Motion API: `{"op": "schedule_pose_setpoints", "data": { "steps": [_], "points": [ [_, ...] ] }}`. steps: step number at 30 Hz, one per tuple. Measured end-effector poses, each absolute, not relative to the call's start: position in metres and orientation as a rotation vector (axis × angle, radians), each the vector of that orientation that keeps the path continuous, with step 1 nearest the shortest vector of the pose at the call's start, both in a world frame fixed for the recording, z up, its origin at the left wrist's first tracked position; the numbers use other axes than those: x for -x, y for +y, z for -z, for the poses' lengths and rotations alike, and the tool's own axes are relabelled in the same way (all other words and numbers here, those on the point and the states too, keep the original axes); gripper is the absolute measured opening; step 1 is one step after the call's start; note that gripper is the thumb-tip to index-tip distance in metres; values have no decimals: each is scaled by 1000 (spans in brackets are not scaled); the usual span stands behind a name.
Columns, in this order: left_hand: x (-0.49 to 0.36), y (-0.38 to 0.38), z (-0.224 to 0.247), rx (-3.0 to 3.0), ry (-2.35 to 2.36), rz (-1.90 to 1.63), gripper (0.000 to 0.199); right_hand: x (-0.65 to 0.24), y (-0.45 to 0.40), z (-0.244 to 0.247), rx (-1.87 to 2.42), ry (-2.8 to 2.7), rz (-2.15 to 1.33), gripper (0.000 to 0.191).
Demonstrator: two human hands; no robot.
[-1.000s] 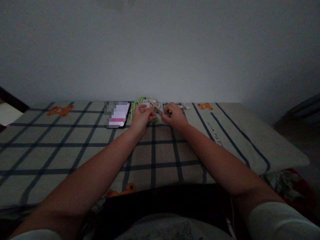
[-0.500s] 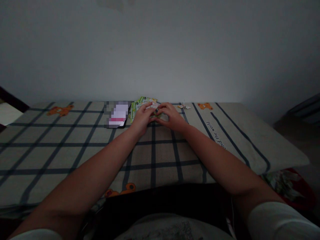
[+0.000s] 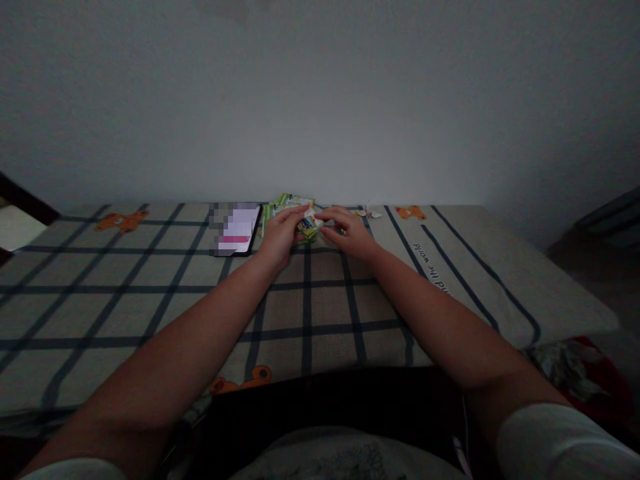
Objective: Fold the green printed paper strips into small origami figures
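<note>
A small green, white and yellow packet (image 3: 309, 225) is between my hands, its printed face turned up. My left hand (image 3: 281, 235) grips its left side, the thumb lying across the top. At its right edge, the fingertips of my right hand (image 3: 349, 231) are pinched on or against the corner. Several similar green printed packets (image 3: 290, 199) lie on the cloth behind and under my left hand, partly covered by it. I cannot make out their print.
A phone (image 3: 240, 230) with a lit screen lies left of the packets. Small crumpled scraps (image 3: 369, 213) lie to the right, near the wall (image 3: 320, 100). A checked cloth with bear prints (image 3: 280, 313) covers the table. Beyond the right edge, lower down, sits a red container (image 3: 603, 373) with crumpled wrappers.
My hands have moved slightly apart, the right one shifting right. The packet's printed face, hidden behind my fingers before, now shows between them. Phone and scraps stay put.
</note>
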State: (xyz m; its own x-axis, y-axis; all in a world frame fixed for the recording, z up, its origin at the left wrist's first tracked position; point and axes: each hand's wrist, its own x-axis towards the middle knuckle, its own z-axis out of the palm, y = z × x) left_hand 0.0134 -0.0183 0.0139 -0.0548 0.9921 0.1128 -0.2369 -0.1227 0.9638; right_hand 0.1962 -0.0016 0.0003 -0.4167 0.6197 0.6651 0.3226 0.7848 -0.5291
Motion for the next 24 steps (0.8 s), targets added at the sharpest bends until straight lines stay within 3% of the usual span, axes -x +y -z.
{"op": "schedule_pose_setpoints", "data": {
  "steps": [10,24],
  "points": [
    [-14,-19,-13,-1082,855,-1351,38,-197,3,0,809,-1920,-515,31],
    [-17,-23,-12,-1227,882,-1309,52,-198,6,4,867,-1952,-371,32]
  ]
}}
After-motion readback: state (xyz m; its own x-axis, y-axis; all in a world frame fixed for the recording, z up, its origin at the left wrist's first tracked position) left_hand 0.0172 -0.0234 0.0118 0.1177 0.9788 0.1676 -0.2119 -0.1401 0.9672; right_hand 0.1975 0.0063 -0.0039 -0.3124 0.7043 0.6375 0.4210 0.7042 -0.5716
